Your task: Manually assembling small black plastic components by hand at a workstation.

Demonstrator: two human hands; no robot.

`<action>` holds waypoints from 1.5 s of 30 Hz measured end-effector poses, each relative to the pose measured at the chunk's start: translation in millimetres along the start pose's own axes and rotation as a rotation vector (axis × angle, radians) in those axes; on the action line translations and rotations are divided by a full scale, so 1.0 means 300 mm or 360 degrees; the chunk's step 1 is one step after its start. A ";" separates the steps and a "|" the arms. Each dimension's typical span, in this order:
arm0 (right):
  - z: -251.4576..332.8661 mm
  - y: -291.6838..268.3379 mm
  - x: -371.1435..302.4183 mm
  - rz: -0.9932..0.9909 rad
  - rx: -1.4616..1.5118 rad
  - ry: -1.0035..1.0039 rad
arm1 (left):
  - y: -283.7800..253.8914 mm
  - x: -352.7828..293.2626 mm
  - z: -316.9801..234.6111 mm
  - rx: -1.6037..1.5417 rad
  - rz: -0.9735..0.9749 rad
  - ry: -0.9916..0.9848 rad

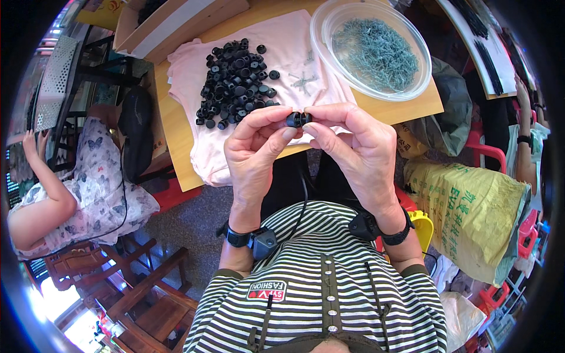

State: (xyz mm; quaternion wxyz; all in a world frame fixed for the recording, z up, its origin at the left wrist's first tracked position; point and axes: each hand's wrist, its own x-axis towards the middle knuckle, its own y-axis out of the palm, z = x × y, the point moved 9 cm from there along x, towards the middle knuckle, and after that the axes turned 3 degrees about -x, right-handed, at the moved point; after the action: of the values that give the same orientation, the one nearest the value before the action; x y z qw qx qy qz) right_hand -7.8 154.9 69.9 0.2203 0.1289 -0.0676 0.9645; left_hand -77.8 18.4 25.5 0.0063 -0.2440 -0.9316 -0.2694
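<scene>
Close together above the table's near edge, my left hand [256, 140] and my right hand [360, 141] both pinch with thumb and forefinger. Between the fingertips sits a small round black plastic part [297, 120]. It looks like two pieces side by side, touching or nearly so; the fingers hide part of it. Just beyond my left hand, a heap of similar black plastic parts [235, 82] lies on a pale pink cloth [200, 156]. A few loose screws [303, 81] rest on the cloth beyond the held part.
A clear round tub [425, 76] full of grey metal screws stands at the table's [432, 103] far right. At the far left is a cardboard box [176, 29]. A yellow woven sack [465, 206] stands to the right. Another person [88, 176] sits at left, near wooden chairs [150, 303].
</scene>
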 end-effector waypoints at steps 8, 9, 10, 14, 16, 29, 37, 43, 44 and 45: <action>0.034 -0.015 -0.012 -0.0050 -0.0326 -0.0172 | 0.019 0.002 -0.022 0.0134 0.0095 0.0140; 0.035 -0.018 -0.011 -0.0050 -0.0326 -0.0174 | 0.022 0.002 -0.025 0.0152 0.0107 0.0153; 0.053 -0.019 -0.011 -0.0053 -0.0384 -0.0261 | 0.022 0.002 -0.026 0.0153 0.0107 0.0154; 0.066 -0.021 -0.014 -0.0027 -0.0455 -0.0369 | 0.031 -0.001 -0.032 0.0198 0.0162 0.0214; 0.068 -0.023 -0.014 -0.0023 -0.0482 -0.0402 | 0.031 0.000 -0.032 0.0207 0.0167 0.0221; -0.032 -0.023 -0.018 -0.0027 -0.0038 0.0075 | 0.045 0.001 -0.042 0.0406 0.0262 0.0283; 0.043 -0.005 -0.013 0.0021 -0.0390 -0.0429 | 0.041 -0.002 -0.013 0.0126 0.0114 0.0098; 0.031 0.022 -0.009 0.0094 -0.0548 -0.0546 | 0.016 -0.001 0.012 0.0024 0.0002 -0.0010; 0.025 0.022 -0.008 0.0095 -0.0576 -0.0558 | 0.013 -0.003 0.024 -0.0039 -0.0031 -0.0056; 0.019 0.020 -0.004 0.0096 -0.0576 -0.0560 | 0.012 -0.005 0.036 -0.0102 -0.0063 -0.0102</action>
State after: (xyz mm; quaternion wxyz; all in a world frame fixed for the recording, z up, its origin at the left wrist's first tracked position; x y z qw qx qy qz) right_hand -8.1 148.0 74.4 0.1957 0.2513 -0.2802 0.9056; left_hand -73.8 25.8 17.8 -0.0366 -0.2341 -0.9269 -0.2911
